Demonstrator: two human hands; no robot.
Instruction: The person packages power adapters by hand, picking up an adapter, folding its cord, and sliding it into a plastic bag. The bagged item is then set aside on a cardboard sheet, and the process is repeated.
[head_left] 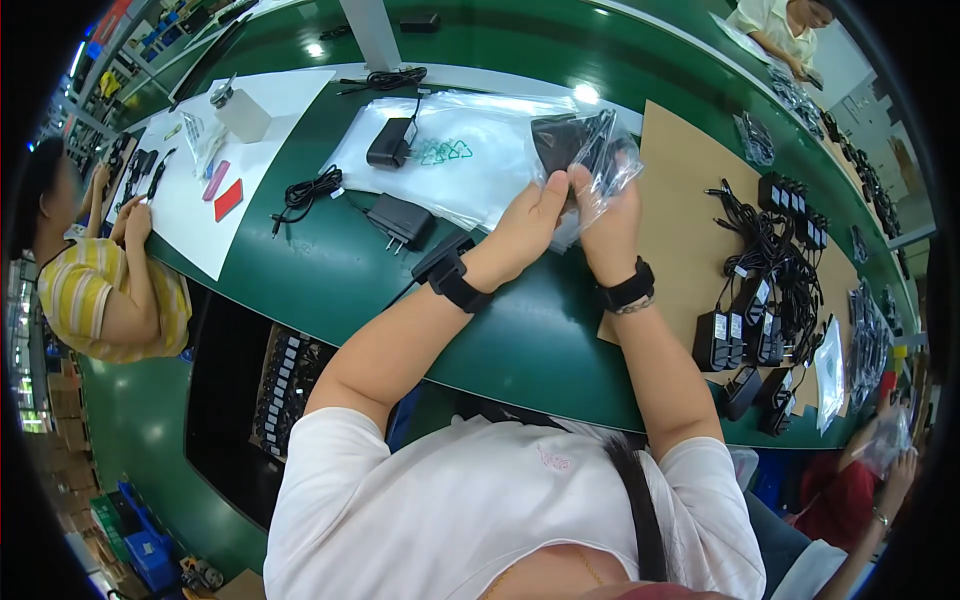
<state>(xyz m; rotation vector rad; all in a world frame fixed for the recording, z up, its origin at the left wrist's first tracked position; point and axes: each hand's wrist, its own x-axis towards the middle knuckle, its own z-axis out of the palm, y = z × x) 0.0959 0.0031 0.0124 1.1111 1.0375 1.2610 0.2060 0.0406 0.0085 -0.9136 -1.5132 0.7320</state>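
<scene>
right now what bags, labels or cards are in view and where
clear plastic bag: in both hands, black adapter inside
stack of clear bags: flat on the green table, green triangle marks
white labels: on black adapters, right, on the brown sheet
red card: left, on white paper

Black adapter (560, 140), clear bag (610, 165), green table (520, 330)

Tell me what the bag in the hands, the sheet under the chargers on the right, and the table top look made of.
Bag: thin clear plastic film, by its glossy crinkles and see-through look. Sheet: likely cardboard, flat matte brown. Table top: smooth green surface with lamp glare, maybe a coated or rubber mat; unclear. Both left hand and right hand grip the bag.
</scene>
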